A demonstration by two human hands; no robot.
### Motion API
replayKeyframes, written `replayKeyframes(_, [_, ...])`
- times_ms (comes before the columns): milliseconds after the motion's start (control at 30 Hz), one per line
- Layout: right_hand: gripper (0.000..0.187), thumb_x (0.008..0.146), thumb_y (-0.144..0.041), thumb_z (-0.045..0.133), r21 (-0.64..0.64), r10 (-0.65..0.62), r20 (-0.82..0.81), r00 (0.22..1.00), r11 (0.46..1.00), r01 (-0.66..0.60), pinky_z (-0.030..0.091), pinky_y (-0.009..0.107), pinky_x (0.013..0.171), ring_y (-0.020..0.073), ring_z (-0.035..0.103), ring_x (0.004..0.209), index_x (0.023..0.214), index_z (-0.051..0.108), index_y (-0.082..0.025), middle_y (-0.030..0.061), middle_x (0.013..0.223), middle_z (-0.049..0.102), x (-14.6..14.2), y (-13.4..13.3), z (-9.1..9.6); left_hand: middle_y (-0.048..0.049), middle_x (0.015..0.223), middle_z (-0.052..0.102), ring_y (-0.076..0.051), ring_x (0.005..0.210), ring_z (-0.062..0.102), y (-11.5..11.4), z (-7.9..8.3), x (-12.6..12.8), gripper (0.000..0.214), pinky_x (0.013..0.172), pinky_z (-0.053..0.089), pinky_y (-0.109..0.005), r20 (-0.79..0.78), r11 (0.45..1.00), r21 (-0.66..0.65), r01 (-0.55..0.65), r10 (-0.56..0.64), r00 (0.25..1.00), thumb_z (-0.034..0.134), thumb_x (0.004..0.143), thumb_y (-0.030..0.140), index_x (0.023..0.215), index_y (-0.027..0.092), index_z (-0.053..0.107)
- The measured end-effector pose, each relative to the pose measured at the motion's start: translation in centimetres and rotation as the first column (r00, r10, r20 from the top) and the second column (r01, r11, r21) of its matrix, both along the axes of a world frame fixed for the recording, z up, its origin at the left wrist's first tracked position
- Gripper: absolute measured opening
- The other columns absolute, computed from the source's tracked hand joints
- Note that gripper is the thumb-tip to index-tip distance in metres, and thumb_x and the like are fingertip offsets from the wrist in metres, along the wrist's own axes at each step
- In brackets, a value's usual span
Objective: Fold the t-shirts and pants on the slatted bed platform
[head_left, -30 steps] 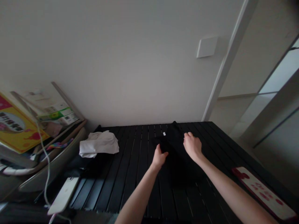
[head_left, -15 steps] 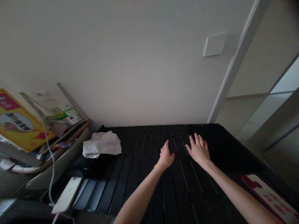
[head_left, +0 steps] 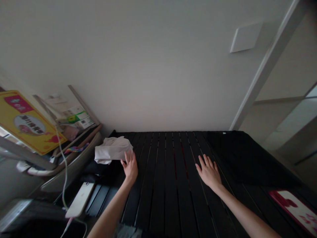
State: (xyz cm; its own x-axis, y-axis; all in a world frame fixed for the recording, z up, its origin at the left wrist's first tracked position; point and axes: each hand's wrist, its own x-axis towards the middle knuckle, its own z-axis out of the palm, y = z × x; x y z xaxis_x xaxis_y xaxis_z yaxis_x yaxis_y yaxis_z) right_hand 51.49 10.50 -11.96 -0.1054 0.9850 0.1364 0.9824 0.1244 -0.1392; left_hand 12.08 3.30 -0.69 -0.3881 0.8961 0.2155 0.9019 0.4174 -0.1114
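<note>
The white cloth lies crumpled at the far left of the black slatted tabletop, close to the back wall, its long axis running left to right across the slats. It sits just ahead and to the left of the left hand, which is by far the nearer of the 2 hands. The left forearm enters from the lower edge and angles up toward the cloth. The hand is released, palm down and fingers spread, with the fingertips at the cloth's near right edge. Contact looks likely, but the view does not settle it, and nothing is grasped. The right hand is well apart from the cloth, on the right half of the tabletop. It lies flat on the slats with fingers splayed and holds nothing. A dark garment is spread over the far right corner, beyond the right hand. A white phone with a cable rests at the left edge, near the left forearm. A yellow box leans among clutter further left. A red and white card lies at the lower right.
</note>
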Motion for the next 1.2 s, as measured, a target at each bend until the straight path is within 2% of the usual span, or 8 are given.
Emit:
replayKeyframes(167, [0.062,0.095,-0.046,0.024,0.006,-0.008,0.037,0.999,1.000,0.008,0.016,0.052,0.113,0.0294,0.019,0.143,0.147,0.032,-0.013,0.0154,0.156,0.023,-0.2,-0.2,0.0,-0.0078,0.153,0.034,-0.029,0.145,0.013,-1.2,0.3,-5.5,0.049,0.110,0.012,-0.061,-0.123,0.998,0.059,0.029,-0.022,0.992,0.028,0.089,0.005,0.120,0.021,0.061])
replayKeyframes(300, [0.062,0.096,-0.046,0.023,0.018,-0.009,0.050,0.999,1.000,0.009,0.016,0.052,0.113,0.0297,0.020,0.143,0.147,0.033,-0.012,0.0164,0.156,0.024,-0.3,-0.4,0.2,-0.0104,0.129,0.061,-0.026,0.138,0.032,-1.0,0.9,-5.5,0.039,0.111,0.007,-0.060,-0.020,0.990,0.102,0.101,-0.099,0.995,0.031,0.091,0.008,0.104,0.021,0.065])
replayKeyframes(433, [0.061,0.095,-0.045,0.024,0.010,-0.011,0.034,0.999,1.000,0.011,0.017,0.052,0.113,0.0291,0.019,0.143,0.147,0.033,-0.013,0.0151,0.156,0.024,-0.2,-0.5,0.3,-0.0105,0.110,0.068,-0.024,0.115,0.056,-0.8,1.9,-2.3,0.034,0.113,0.009,-0.053,0.216,0.970,0.185,0.154,-0.194,0.957,0.032,0.091,0.012,0.105,0.019,0.063])
replayKeyframes(600, [0.059,0.093,-0.036,0.029,0.054,-0.019,-0.068,0.997,0.998,0.023,0.020,0.054,0.112,0.0312,0.021,0.142,0.145,0.033,-0.009,0.0187,0.154,0.028,-1.1,-0.8,1.1,-0.0044,0.091,0.070,-0.020,0.093,0.064,-2.6,2.5,4.2,0.030,0.087,0.044,-0.029,0.446,0.942,0.169,0.291,-0.337,0.829,0.039,0.087,0.013,0.102,0.022,0.063])
replayKeyframes(700, [0.064,0.087,-0.029,0.037,0.087,0.125,-0.231,0.965,0.990,-0.107,0.022,0.051,0.112,0.0292,0.020,0.143,0.148,0.027,-0.010,0.0175,0.155,0.025,-3.0,-2.2,2.3,-0.0025,0.083,0.068,-0.018,0.080,0.064,-3.9,2.4,8.6,0.026,0.072,0.044,-0.024,0.734,0.879,0.237,0.415,-0.442,0.516,0.041,0.085,0.014,0.099,0.021,0.063])
replayKeyframes(867, [0.068,0.075,-0.032,0.056,0.093,0.497,-0.573,0.651,0.829,-0.552,0.024,0.050,0.113,0.0276,0.020,0.143,0.141,0.043,-0.023,0.0079,0.153,0.033,-6.5,-6.2,5.7,0.0023,0.066,0.054,-0.013,0.061,0.051,-3.5,3.1,12.4,0.024,0.056,0.037,-0.021,0.880,0.890,0.401,0.218,-0.440,0.177,0.042,0.090,0.035,0.082,0.018,0.057])
replayKeyframes(1100, [0.051,0.086,-0.058,0.048,-0.191,0.009,-0.937,0.348,0.822,-0.536,0.051,0.034,0.073,0.0263,0.064,0.082,0.097,0.068,-0.012,0.0061,0.083,0.071,-6.8,-8.3,10.7,-0.0066,0.101,0.059,-0.018,0.089,0.057,-5.2,3.7,11.7,0.024,0.079,0.046,-0.029,0.794,0.841,0.528,-0.117,-0.439,0.421,0.045,0.089,0.036,0.106,0.020,0.051])
replayKeyframes(1200, [0.053,0.084,-0.060,0.051,-0.215,-0.102,-0.958,0.269,0.876,-0.432,0.051,0.035,0.077,0.0272,0.063,0.087,0.102,0.066,-0.012,0.0075,0.086,0.070,-7.4,-9.0,12.8,-0.0086,0.108,0.059,-0.020,0.097,0.057,-8.0,3.8,13.2,0.025,0.089,0.046,-0.032,0.806,0.871,0.491,0.029,-0.466,0.365,0.045,0.091,0.038,0.107,0.021,0.053])
